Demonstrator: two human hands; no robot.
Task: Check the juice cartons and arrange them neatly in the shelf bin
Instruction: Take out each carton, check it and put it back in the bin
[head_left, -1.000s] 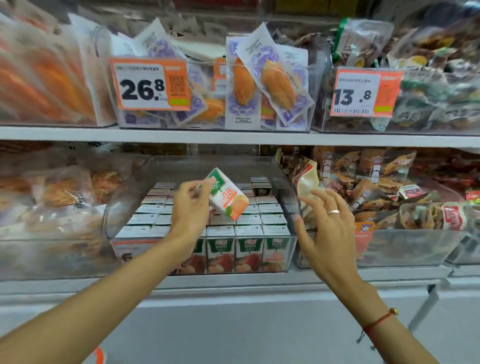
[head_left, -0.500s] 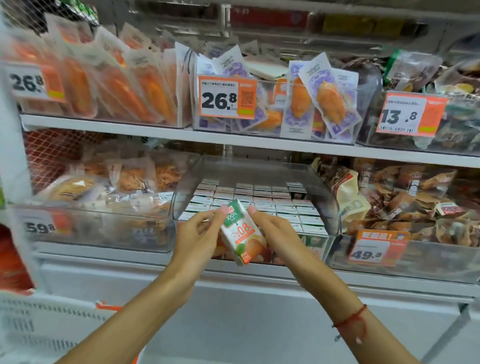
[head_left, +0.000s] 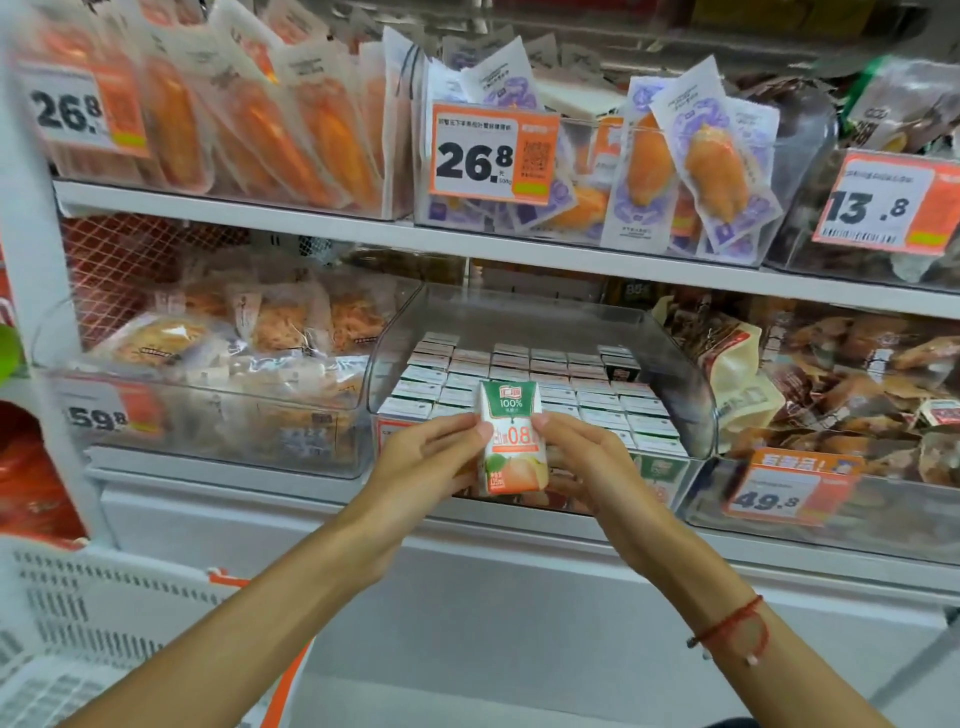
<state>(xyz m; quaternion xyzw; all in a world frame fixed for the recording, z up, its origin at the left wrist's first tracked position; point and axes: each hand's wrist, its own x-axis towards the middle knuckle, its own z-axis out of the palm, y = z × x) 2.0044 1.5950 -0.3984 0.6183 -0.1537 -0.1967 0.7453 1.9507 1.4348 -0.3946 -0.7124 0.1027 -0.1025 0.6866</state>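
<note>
While held upright just in front of clear plastic shelf bin (head_left: 540, 317) of packed carton rows | left hand (head_left: 426, 462) pinched small white-and-green juice carton (head_left: 511, 439) at left edge | right hand (head_left: 592, 462) pinched right edge | risk judged: light fingertip hold, could slip or topple neighbouring cartons on reinsertion

"100%" on juice carton (head_left: 511, 439)

On the upper white shelf (head_left: 322, 228), orange vacuum-packed snack packs (head_left: 260, 124) fill the left end, purple-printed pouches (head_left: 706, 171) the middle behind an orange 26.8 price tag (head_left: 493, 153). Below, a white perforated plastic basket (head_left: 88, 623) sits at lower left.
</note>
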